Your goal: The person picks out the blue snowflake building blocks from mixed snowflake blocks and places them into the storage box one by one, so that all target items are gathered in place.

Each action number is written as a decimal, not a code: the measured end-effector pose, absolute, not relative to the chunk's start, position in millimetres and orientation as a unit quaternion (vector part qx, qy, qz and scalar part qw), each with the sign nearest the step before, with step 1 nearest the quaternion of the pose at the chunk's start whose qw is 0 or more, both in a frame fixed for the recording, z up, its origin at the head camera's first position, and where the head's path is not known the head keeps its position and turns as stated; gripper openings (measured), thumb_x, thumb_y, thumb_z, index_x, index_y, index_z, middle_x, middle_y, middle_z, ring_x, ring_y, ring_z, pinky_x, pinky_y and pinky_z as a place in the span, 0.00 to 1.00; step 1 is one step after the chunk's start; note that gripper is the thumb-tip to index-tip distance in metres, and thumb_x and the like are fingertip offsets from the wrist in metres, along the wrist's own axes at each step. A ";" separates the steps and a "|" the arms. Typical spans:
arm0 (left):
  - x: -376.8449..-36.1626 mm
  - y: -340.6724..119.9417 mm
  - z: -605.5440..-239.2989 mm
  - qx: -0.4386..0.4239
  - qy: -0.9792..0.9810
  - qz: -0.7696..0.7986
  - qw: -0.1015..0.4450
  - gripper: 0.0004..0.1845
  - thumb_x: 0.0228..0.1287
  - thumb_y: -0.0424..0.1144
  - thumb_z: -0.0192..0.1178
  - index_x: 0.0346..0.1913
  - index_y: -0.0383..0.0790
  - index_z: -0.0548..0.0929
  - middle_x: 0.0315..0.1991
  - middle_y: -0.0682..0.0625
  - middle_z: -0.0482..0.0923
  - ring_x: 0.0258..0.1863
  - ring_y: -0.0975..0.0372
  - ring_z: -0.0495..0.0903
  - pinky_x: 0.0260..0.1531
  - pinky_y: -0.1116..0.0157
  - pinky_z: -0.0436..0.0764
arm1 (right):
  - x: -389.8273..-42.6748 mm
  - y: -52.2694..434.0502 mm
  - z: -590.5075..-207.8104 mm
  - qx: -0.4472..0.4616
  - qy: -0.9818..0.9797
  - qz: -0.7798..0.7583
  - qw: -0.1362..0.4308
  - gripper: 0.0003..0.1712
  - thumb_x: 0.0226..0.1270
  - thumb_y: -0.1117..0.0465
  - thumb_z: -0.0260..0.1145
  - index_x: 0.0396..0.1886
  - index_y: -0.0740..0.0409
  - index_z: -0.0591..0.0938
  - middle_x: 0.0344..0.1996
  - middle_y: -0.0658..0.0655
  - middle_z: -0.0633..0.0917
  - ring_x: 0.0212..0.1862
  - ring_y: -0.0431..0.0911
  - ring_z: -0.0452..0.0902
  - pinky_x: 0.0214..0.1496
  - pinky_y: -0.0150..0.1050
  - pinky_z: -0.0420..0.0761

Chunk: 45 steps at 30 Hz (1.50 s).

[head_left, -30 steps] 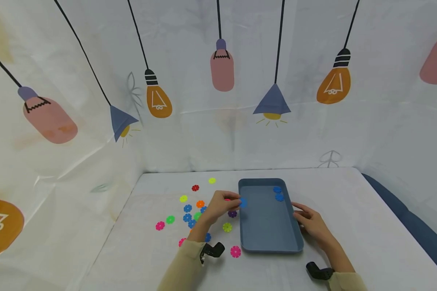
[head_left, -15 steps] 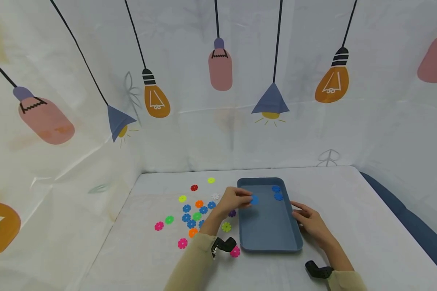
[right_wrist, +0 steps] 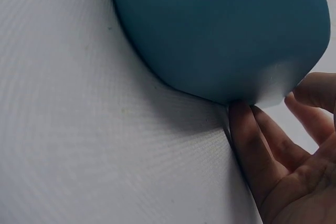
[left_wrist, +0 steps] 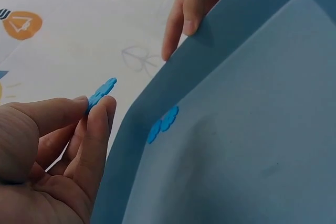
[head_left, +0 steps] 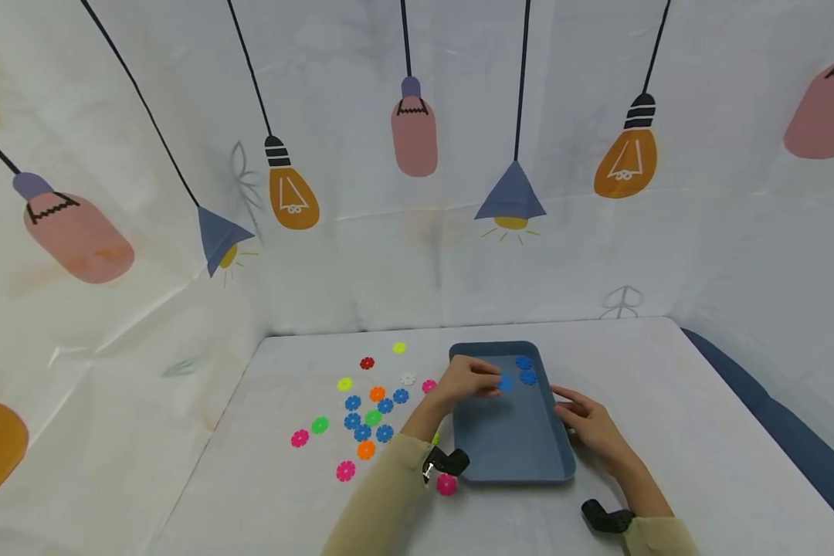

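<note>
Left hand [head_left: 467, 379] pinches a scalloped blue disc [head_left: 506, 383] above the smooth, round-cornered tray [head_left: 513, 444]; right hand [head_left: 593, 425], fingers extended, touches the tray's right side.

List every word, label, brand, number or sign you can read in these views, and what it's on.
None can be read.
Tray: no lettering shows.
Held disc: no lettering shows.
Wall: drawings only, such as a blue lamp; no words or numbers.
Black wrist mount: too small to tell.
</note>
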State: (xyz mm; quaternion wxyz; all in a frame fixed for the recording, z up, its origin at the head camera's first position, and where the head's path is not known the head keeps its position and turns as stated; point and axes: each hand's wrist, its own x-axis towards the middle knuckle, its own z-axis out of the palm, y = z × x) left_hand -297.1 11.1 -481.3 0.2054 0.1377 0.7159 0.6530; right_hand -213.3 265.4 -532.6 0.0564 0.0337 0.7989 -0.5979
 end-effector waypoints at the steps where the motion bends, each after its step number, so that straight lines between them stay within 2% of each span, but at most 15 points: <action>1: -297.6 13.0 -481.1 0.137 0.714 0.654 0.209 0.14 0.63 0.31 0.64 0.49 0.24 0.83 0.40 0.34 0.83 0.30 0.59 0.86 0.41 0.55 0.83 | -213.8 265.2 -532.8 0.035 0.798 -0.599 0.056 0.30 0.74 0.57 0.59 0.71 0.59 0.66 0.56 0.69 0.77 0.46 0.51 0.79 0.40 0.40 0.79; 7: -299.9 23.4 -481.4 0.126 0.711 0.657 0.219 0.13 0.63 0.29 0.64 0.48 0.24 0.83 0.41 0.33 0.83 0.29 0.59 0.86 0.42 0.54 0.83 | -216.3 263.1 -533.8 0.029 0.796 -0.603 0.053 0.30 0.74 0.57 0.60 0.71 0.60 0.67 0.55 0.70 0.78 0.45 0.51 0.79 0.38 0.40 0.80; 14: -300.7 37.1 -485.1 0.121 0.706 0.661 0.221 0.13 0.63 0.29 0.64 0.48 0.25 0.83 0.35 0.41 0.85 0.29 0.60 0.86 0.36 0.62 0.85 | -212.6 265.2 -534.0 0.034 0.799 -0.598 0.050 0.30 0.74 0.58 0.59 0.71 0.61 0.66 0.56 0.70 0.77 0.48 0.52 0.78 0.42 0.41 0.80; 21: -300.6 43.5 -488.4 0.117 0.709 0.660 0.217 0.12 0.63 0.31 0.65 0.47 0.26 0.85 0.39 0.35 0.84 0.29 0.58 0.86 0.39 0.56 0.84 | -212.7 262.9 -532.3 0.040 0.800 -0.597 0.052 0.28 0.74 0.58 0.58 0.71 0.60 0.67 0.56 0.70 0.77 0.49 0.53 0.78 0.42 0.41 0.80; 27: -300.0 47.7 -490.8 0.108 0.717 0.652 0.222 0.10 0.62 0.31 0.66 0.44 0.28 0.86 0.35 0.39 0.85 0.30 0.55 0.86 0.39 0.55 0.84 | -212.5 263.0 -532.4 0.035 0.799 -0.598 0.056 0.29 0.74 0.58 0.58 0.71 0.60 0.66 0.56 0.69 0.77 0.49 0.53 0.78 0.42 0.41 0.80; 34: -300.6 51.7 -492.7 0.100 0.710 0.654 0.242 0.09 0.62 0.30 0.65 0.44 0.30 0.87 0.37 0.37 0.84 0.32 0.52 0.87 0.41 0.54 0.83 | -210.0 264.1 -534.1 0.039 0.797 -0.600 0.061 0.29 0.75 0.58 0.58 0.71 0.60 0.66 0.56 0.69 0.77 0.47 0.52 0.79 0.41 0.41 0.80; 38: -301.0 54.4 -495.9 0.095 0.703 0.657 0.253 0.09 0.62 0.29 0.65 0.44 0.28 0.86 0.36 0.36 0.84 0.34 0.50 0.86 0.40 0.54 0.84 | -209.8 263.7 -534.5 0.042 0.800 -0.596 0.062 0.29 0.75 0.58 0.58 0.71 0.59 0.66 0.56 0.69 0.77 0.49 0.52 0.79 0.43 0.41 0.80; 45: -305.3 60.0 -503.0 0.079 0.692 0.666 0.266 0.08 0.61 0.28 0.65 0.42 0.29 0.87 0.33 0.39 0.85 0.31 0.53 0.87 0.35 0.59 0.85 | -212.0 265.9 -533.3 0.039 0.803 -0.592 0.056 0.30 0.74 0.57 0.59 0.71 0.59 0.66 0.56 0.69 0.77 0.48 0.52 0.79 0.41 0.40 0.80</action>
